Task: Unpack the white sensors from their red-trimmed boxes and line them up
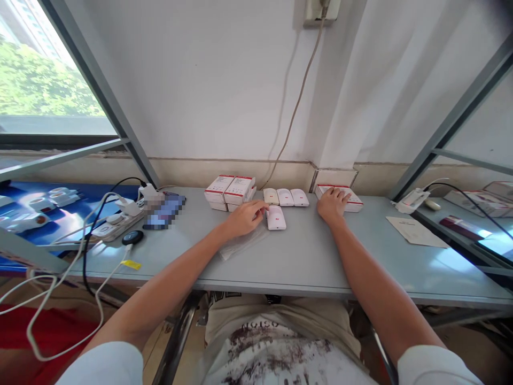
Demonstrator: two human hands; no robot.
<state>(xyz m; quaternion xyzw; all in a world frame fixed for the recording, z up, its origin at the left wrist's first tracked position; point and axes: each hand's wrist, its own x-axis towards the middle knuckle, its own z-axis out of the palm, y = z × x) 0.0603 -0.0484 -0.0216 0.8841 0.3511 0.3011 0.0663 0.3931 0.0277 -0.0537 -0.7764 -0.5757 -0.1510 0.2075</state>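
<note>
Near the middle of the grey table point(304, 256), my left hand point(247, 217) has its fingers curled together at the left edge of a white device with a small red logo point(276, 218). Whether it grips anything is too small to tell. Under and beside that hand lies a clear plastic bag point(236, 247). Behind the device stand three similar rounded devices point(286, 197) in a row. My right hand point(333, 203) rests with spread fingers on top of a flat white and red box point(352, 202) at the back of the table.
Stacked white and red boxes point(230, 191) stand left of the devices. Farther left are a phone point(164, 210), a power strip point(110, 227), a black round object point(132, 237) and loose cables. A paper sheet point(417, 231) and a white adapter point(412, 201) lie right, by the metal frame.
</note>
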